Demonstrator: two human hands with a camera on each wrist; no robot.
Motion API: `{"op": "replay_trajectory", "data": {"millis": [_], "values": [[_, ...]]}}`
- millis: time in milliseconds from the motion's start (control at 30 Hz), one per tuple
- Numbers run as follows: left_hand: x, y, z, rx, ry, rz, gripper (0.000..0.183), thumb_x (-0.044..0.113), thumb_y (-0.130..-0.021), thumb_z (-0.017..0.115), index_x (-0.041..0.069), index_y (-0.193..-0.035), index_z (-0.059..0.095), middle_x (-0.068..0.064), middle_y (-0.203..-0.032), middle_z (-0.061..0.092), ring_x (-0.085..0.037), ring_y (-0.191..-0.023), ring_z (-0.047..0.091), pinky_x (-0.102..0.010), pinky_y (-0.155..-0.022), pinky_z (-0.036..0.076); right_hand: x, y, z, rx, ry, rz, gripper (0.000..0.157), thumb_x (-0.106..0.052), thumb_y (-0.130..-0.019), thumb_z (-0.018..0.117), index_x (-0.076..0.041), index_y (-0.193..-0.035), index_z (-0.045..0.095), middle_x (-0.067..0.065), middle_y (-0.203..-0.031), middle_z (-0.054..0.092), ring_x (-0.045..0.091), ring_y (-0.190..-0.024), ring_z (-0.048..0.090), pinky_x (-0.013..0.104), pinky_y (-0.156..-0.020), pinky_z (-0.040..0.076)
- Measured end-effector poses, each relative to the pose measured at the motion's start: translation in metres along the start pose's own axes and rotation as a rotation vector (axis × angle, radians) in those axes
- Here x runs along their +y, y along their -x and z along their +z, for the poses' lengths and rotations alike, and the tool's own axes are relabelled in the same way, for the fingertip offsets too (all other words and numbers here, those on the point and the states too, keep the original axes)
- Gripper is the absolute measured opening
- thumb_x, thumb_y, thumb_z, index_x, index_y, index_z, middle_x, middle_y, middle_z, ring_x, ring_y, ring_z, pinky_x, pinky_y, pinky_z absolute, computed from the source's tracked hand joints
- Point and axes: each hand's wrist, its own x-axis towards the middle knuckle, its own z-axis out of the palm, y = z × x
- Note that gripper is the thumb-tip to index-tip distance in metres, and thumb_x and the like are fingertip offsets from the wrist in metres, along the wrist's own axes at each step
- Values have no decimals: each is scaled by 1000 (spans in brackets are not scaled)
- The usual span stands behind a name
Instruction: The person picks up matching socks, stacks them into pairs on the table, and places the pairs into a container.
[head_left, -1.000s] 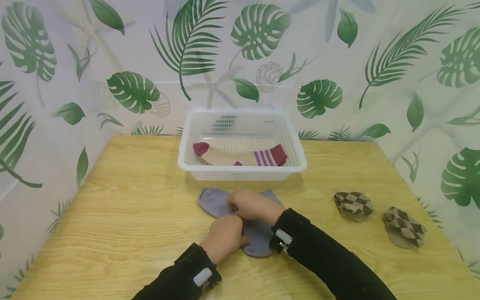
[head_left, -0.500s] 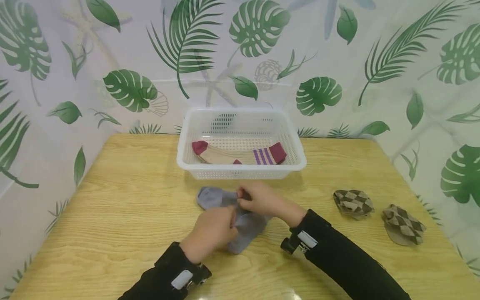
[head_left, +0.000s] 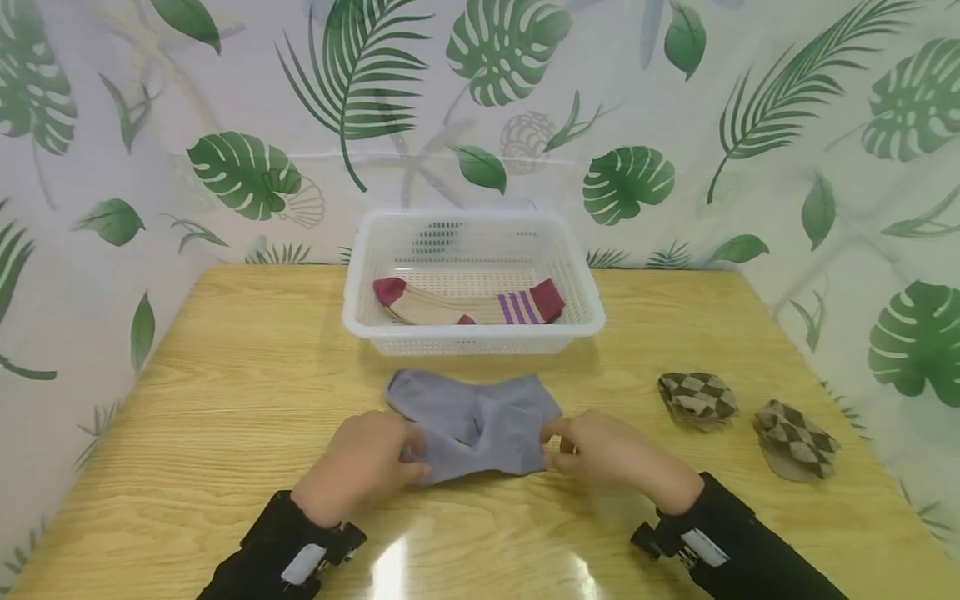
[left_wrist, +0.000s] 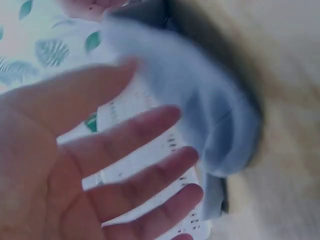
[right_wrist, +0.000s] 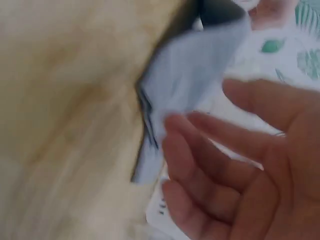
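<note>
A pair of grey-blue socks (head_left: 510, 433) lies on the table in the head view, one laid crosswise over the other, with a small gap between them. At its left end is my left hand (head_left: 363, 458); the left wrist view shows those fingers (left_wrist: 150, 175) straight and spread, with the thumb over the fabric. My right hand (head_left: 611, 454) is at the right edge of the top sock. Its fingers (right_wrist: 215, 170) are loosely bent, fingertips right at the cloth in the right wrist view. Neither hand grips the fabric.
A white perforated basket (head_left: 472, 331) stands behind the socks, holding beige socks (head_left: 435, 310) with maroon ends and purple stripes. Two brown checkered sock bundles, a nearer one (head_left: 798, 442) and a farther one (head_left: 699, 398), sit at the right. A leaf-print cloth (head_left: 465, 108) hangs behind the wooden table (head_left: 247, 367).
My hands were together over the middle of the socks, pinching the fabric; they have moved apart to either side and let go. The top sock now lies spread sideways.
</note>
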Motion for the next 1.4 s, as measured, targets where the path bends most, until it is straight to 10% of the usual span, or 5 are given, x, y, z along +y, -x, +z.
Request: {"op": "replay_trajectory", "data": {"millis": [167, 367, 700, 1033, 1400], "values": [[-11, -3, 4, -6, 55, -206, 30, 40, -82, 75, 12, -74, 66, -1, -70, 62, -16, -61, 55, -31, -51, 42, 5, -13, 2, 130, 1, 150, 22, -29, -91, 67, -7, -89, 66, 0, -76, 62, 13, -67, 56, 32, -61, 48], [-15, -2, 27, -71, 89, -235, 37, 36, -77, 81, 13, -66, 53, 3, -61, 50, -13, -54, 46, -28, -48, 36, 8, -26, 28, 93, -51, 204, 41, -28, -84, 74, -15, -58, 46, -7, -55, 39, 10, -53, 39, 25, -51, 31], [-18, 0, -6, -47, 256, -133, 30, 13, -79, 77, 12, -73, 48, 2, -66, 49, -15, -61, 48, -29, -55, 39, 15, -15, 4, 192, -169, 87, 22, -9, -81, 67, -12, -70, 48, -4, -64, 46, 11, -59, 42, 26, -55, 35], [-44, -18, -26, 383, 346, 239, 37, -27, -69, 52, 8, -78, 57, -8, -100, 66, -28, -101, 61, -44, -85, 50, 28, -10, -21, 500, -501, -51, 10, 6, -87, 65, 3, -96, 61, 21, -103, 67, 34, -93, 67, 34, -75, 57], [-59, -23, 8, 90, 205, -174, 28, 26, -93, 66, 3, -109, 64, -11, -100, 67, -27, -91, 63, -43, -79, 51, 37, -27, 8, 304, -182, 181, 15, -20, -95, 62, -6, -90, 66, 7, -87, 66, 21, -77, 63, 35, -66, 51]]}}
